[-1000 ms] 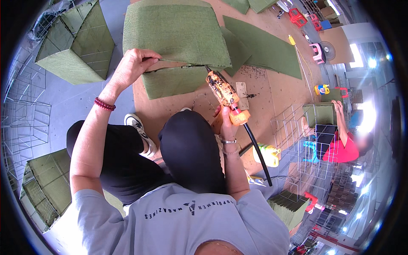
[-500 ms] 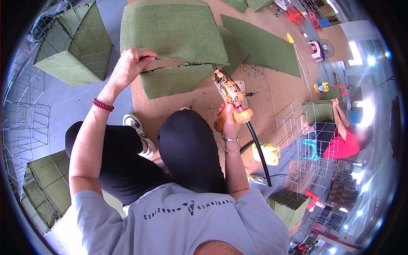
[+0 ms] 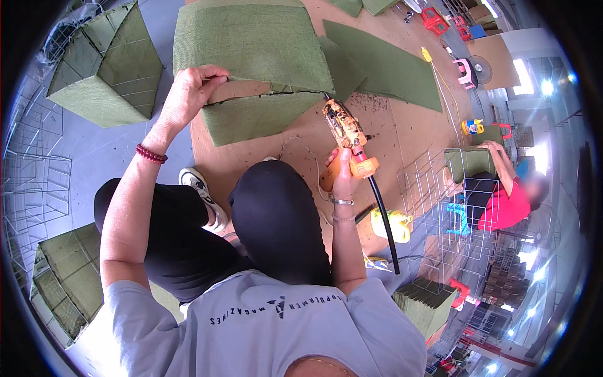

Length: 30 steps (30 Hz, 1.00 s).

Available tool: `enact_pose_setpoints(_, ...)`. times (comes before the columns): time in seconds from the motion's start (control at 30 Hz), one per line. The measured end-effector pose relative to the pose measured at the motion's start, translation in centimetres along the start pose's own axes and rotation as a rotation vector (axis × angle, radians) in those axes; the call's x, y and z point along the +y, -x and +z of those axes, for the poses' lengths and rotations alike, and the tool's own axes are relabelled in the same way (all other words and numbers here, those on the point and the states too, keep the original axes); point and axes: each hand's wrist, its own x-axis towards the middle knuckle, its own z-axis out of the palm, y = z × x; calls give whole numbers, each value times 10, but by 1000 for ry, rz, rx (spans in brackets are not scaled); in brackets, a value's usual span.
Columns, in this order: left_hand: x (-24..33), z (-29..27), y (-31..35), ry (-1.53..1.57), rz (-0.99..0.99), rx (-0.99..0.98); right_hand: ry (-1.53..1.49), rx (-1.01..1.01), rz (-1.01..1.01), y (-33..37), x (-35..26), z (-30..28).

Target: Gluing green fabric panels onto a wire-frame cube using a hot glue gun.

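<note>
In front of me a green fabric-covered box (image 3: 251, 47) lies on a brown board. My left hand (image 3: 191, 94) pinches the free edge of its upper green panel at the left corner. That edge is lifted, leaving a gap over the lower side, with dark glue along the seam. My right hand (image 3: 342, 173) is closed around the handle of an orange glue gun (image 3: 344, 129), smeared with black. A black glue stick (image 3: 384, 226) sticks out of its back. The nozzle is at the seam's right end; whether it touches the fabric I cannot tell.
Flat green panels (image 3: 396, 69) lie behind the box. Another green box (image 3: 107, 69) stands on the grey floor at left, near wire frames (image 3: 38, 182). A yellow jug (image 3: 391, 225) is right of my knee. Farther right, a person in red (image 3: 505, 204) handles a green piece beside a wire frame.
The glue gun's tip has shifted slightly right to the seam's end. My left hand has moved slightly up and left, and the gap under the panel looks wider.
</note>
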Motion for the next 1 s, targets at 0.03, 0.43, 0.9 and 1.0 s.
enact_pose_setpoints(0.03, 0, 0, 0, 1, -1, 1, 2, 10, 5, -1, 1, -2)
enact_pose_setpoints(0.43, -4, -2, -1, -26, -24, 0, -12, 96, -27, -2, 7, 6)
enact_pose_setpoints(0.9, 1, -2, 0, -9, 13, 5, 148, 21, -38, 5, 15, 6)
enact_pose_setpoints(1.0, -3, -2, 1, -9, 23, 1, 154, 19, -31, 8, 16, 9)
